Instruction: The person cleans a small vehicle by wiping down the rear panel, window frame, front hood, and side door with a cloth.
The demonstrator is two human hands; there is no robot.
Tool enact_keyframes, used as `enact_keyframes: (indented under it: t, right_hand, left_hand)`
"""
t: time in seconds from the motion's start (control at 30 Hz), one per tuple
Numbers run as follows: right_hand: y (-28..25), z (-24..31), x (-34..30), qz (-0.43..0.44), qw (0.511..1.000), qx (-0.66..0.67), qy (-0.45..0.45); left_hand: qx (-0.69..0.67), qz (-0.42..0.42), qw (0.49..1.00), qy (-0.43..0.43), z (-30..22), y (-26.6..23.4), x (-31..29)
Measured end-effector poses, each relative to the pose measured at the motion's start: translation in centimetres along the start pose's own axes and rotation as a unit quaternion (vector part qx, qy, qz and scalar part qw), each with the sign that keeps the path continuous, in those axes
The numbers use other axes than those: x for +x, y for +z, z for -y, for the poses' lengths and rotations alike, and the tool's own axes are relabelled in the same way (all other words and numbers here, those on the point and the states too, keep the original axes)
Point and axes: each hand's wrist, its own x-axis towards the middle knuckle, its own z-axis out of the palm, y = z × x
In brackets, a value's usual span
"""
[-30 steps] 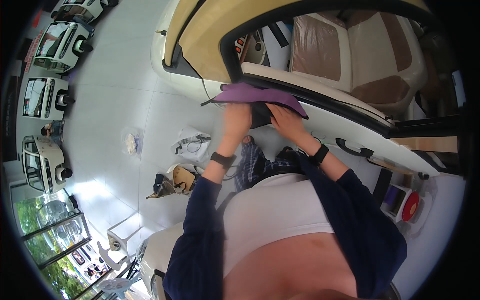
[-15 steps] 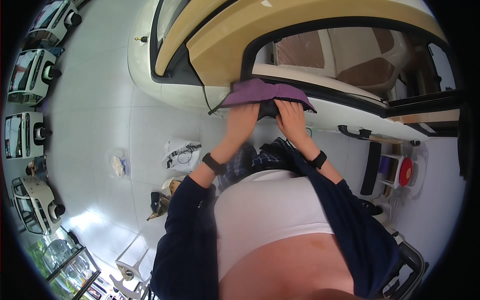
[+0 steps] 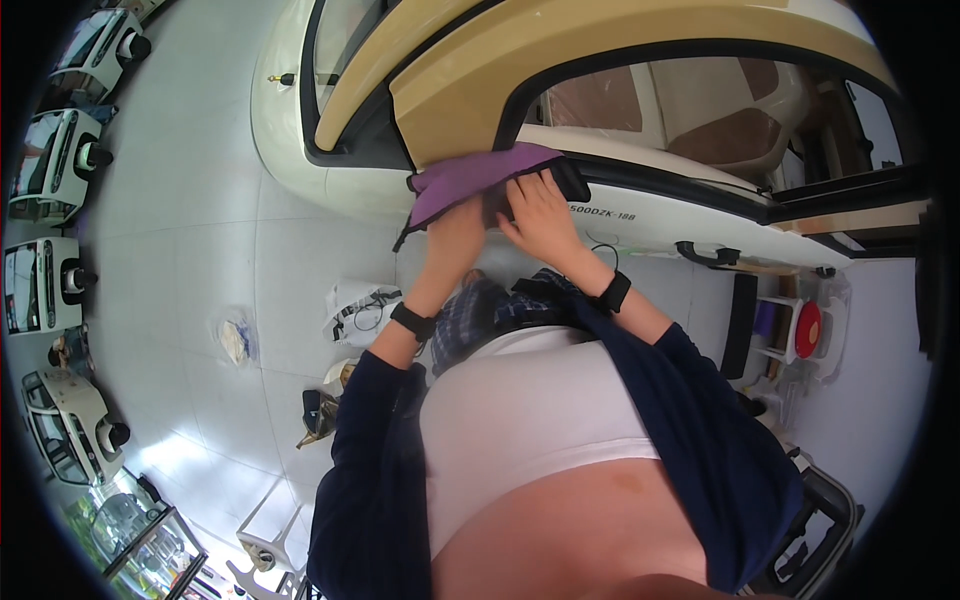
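A purple cloth (image 3: 470, 182) with a dark edge lies bunched over a black side mirror (image 3: 572, 180) on the cream-and-tan vehicle (image 3: 450, 110). My left hand (image 3: 455, 238) is closed on the lower part of the cloth, its fingertips mostly hidden behind it. To its right, my right hand (image 3: 542, 218) grips the mirror housing, fingers over its edge and thumb apart below. The mirror's right end sticks out bare beyond the cloth. Each wrist carries a black band.
Below the mirror, a white bag (image 3: 360, 312) and a clear plastic bag (image 3: 236, 340) lie on the tiled floor (image 3: 190, 280). A black door handle (image 3: 706, 254) juts from the vehicle at the right. Small vehicles (image 3: 48, 285) line the far left.
The cloth has slid left and now slants down at its left end, baring the mirror's right end. Both hands have shifted left, and my right hand has come off the cloth onto the mirror.
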Motion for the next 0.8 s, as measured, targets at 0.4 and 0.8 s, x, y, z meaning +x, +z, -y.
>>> enact_keyframes:
  t: [0.4, 0.8]
  right_hand:
    - [-0.1, 0.7, -1.2, 0.012, 0.999, -0.049, 0.016]
    - [-2.6, 0.8, -0.1, 0.017, 0.995, 0.098, 0.002]
  left_hand:
    - [0.072, 0.001, 0.997, 0.040, 1.4, 3.1, -1.5]
    - [-0.015, -0.026, 0.996, 0.079, -0.9, -2.5, -0.6]
